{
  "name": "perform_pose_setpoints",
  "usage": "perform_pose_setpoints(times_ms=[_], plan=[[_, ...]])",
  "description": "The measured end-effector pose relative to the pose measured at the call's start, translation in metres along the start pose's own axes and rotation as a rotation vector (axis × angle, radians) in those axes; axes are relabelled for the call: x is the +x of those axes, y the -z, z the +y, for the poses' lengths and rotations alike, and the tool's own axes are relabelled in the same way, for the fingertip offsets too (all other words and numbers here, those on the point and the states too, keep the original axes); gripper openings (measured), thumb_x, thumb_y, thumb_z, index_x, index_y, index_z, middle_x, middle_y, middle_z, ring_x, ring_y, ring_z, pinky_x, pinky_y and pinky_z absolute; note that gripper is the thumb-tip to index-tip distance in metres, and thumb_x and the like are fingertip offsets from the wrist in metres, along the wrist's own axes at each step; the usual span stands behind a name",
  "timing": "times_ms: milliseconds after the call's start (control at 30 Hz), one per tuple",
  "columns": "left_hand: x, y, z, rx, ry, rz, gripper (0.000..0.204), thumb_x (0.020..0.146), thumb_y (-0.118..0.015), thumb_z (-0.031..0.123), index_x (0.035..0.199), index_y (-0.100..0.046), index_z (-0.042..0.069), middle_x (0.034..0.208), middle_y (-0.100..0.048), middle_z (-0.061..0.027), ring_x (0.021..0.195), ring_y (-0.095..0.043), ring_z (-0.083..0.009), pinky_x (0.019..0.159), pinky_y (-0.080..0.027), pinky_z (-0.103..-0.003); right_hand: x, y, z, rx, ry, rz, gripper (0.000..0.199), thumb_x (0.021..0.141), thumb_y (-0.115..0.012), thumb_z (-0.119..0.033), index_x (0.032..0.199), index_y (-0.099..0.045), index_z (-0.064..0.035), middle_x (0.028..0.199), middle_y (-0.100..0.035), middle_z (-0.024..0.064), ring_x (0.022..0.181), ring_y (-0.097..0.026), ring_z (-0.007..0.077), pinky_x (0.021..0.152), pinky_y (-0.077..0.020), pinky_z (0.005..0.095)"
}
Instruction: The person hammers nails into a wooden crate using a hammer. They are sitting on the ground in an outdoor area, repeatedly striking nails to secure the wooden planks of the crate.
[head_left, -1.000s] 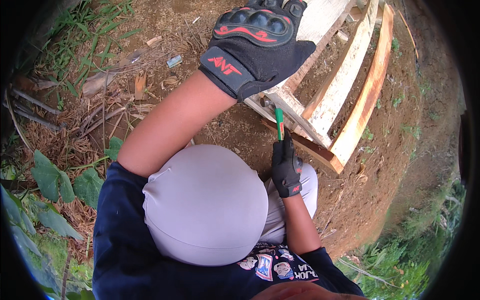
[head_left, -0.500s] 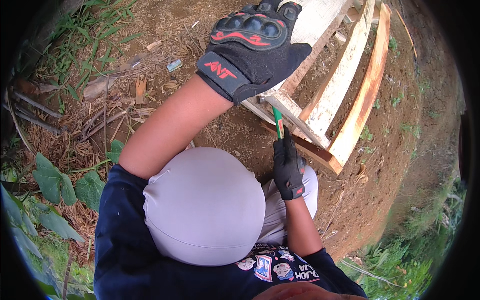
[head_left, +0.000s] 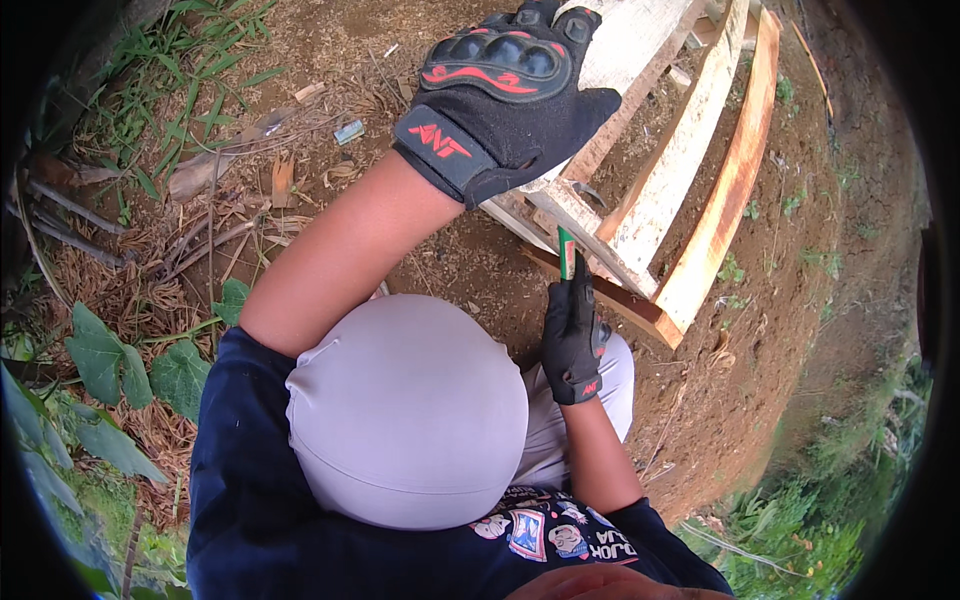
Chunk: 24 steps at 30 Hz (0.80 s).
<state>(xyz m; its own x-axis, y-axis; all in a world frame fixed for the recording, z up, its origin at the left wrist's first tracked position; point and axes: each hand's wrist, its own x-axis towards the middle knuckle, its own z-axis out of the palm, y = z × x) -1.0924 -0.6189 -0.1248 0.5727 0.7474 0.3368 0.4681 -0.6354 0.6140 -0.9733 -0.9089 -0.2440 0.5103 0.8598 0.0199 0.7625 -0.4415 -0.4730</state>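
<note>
- Left hand point(head_left: 515, 85) pressed flat on wood frame point(head_left: 690, 180), not gripping.
- Right hand point(head_left: 573, 335) wrapped around green tool point(head_left: 566, 252).
- Probably stiff, heavy wood; best grabbed by edges.

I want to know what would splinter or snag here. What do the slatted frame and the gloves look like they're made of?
The slatted frame looks like rough-sawn, unfinished wood: pale boards, one orange-toned edge, visible grain. The glove on the left hand seems black fabric with moulded, probably rubber or plastic, knuckle pads; the right hand wears the same, gripping a green tool, likely plastic-handled.
</note>
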Motion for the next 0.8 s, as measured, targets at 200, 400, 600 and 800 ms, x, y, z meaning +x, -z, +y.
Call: perform_pose_setpoints(times_ms=[200, 400, 600, 800], plan=[[-0.001, -0.002, 0.004, -0.009, -0.008, -0.006, 0.070, 0.101, -0.057, 0.050, 0.149, -0.053, -0.001, 0.146, -0.058, -0.0297, 0.130, -0.061, -0.0454, 0.112, -0.048, -0.051, 0.010, 0.004, -0.013, 0.012, -0.160, -0.155, 0.051, 0.113, -0.048, -0.027, 0.160, -0.046, -0.0095, 0.148, -0.061, 0.0257, 0.125, -0.067, 0.0445, 0.099, -0.0553, 0.0524], [-0.001, -0.009, 0.003, 0.018, -0.049, 0.075, 0.066, 0.101, -0.059, 0.047, 0.145, -0.056, -0.001, 0.143, -0.061, -0.0280, 0.126, -0.064, -0.0441, 0.109, -0.051, -0.051, 0.015, -0.013, 0.004, -0.082, -0.160, -0.197, 0.051, 0.112, -0.051, -0.028, 0.161, -0.047, -0.0122, 0.143, -0.064, 0.0261, 0.118, -0.070, 0.0439, 0.095, -0.0564, 0.0516], [-0.005, -0.006, -0.002, -0.020, -0.029, 0.074, 0.062, 0.100, -0.061, 0.046, 0.142, -0.059, 0.001, 0.138, -0.064, -0.0279, 0.121, -0.067, -0.0439, 0.105, -0.053, -0.051, 0.007, -0.003, -0.015, -0.075, -0.274, -0.266, 0.051, 0.112, -0.053, -0.028, 0.161, -0.048, -0.0151, 0.138, -0.069, 0.0246, 0.113, -0.072, 0.0435, 0.092, -0.0579, 0.0519], [-0.006, -0.009, 0.000, 0.017, -0.017, 0.081, 0.062, 0.099, -0.062, 0.045, 0.143, -0.057, 0.001, 0.140, -0.063, -0.0280, 0.124, -0.066, -0.0442, 0.106, -0.052, -0.051, -0.008, -0.012, 0.027, -0.120, -0.135, -0.196, 0.052, 0.111, -0.055, -0.026, 0.161, -0.047, -0.0148, 0.150, -0.059, 0.0255, 0.108, -0.073, 0.0444, 0.092, -0.0578, 0.0529]])
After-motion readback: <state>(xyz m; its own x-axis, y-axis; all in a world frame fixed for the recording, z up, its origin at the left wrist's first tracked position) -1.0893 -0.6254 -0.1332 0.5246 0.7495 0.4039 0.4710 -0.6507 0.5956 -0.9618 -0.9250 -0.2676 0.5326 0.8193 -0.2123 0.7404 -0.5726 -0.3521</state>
